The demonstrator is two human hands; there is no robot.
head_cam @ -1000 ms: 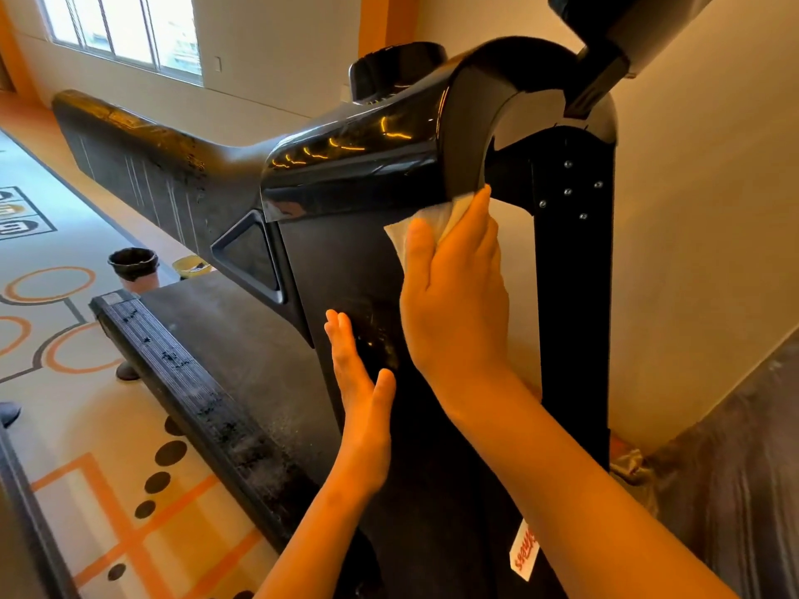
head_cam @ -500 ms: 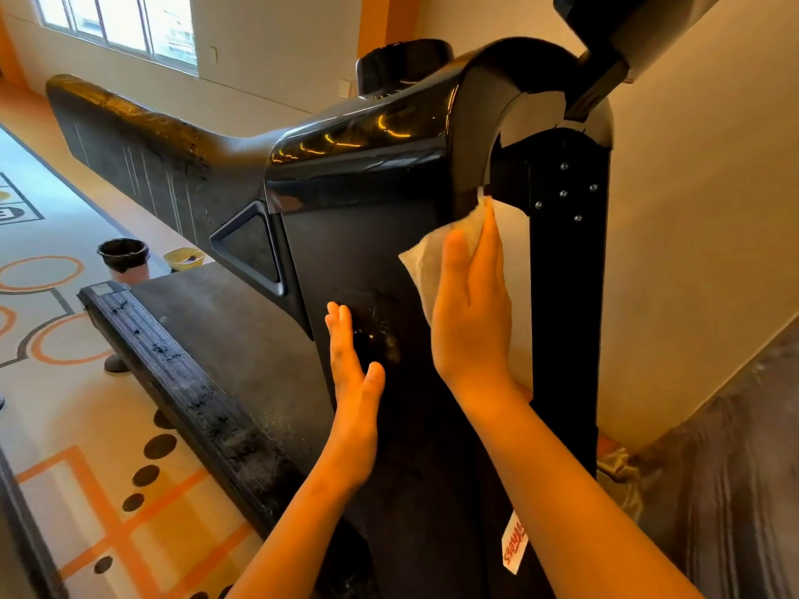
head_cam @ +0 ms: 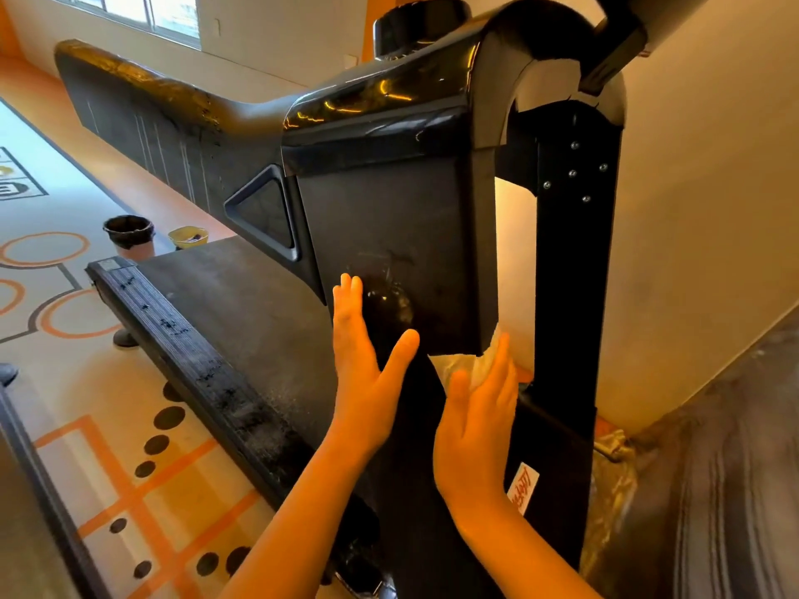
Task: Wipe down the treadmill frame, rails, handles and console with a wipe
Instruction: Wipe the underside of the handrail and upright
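The black treadmill fills the view, with a glossy cover [head_cam: 389,97] over a matte side panel [head_cam: 389,227] and a bolted upright post [head_cam: 570,261]. My left hand [head_cam: 363,361] lies flat with straight fingers against the panel's lower part. My right hand [head_cam: 475,425] presses a white wipe [head_cam: 471,365] against the panel's bottom right edge, fingers straight; most of the wipe is hidden under the palm. The long handrail [head_cam: 142,105] runs off to the upper left, and the dusty belt deck [head_cam: 242,304] with its side rail [head_cam: 194,356] lies below it.
A black-lined bin [head_cam: 128,235] and a small yellow bin [head_cam: 189,237] stand on the patterned floor beyond the deck. A cream wall sits close behind the post. A grey surface [head_cam: 726,469] rises at the right. A white sticker [head_cam: 523,486] hangs low on the post.
My right hand has slid the wipe down the panel's right edge, from under the glossy cover to the panel's bottom corner. My left hand stays flat on the panel.
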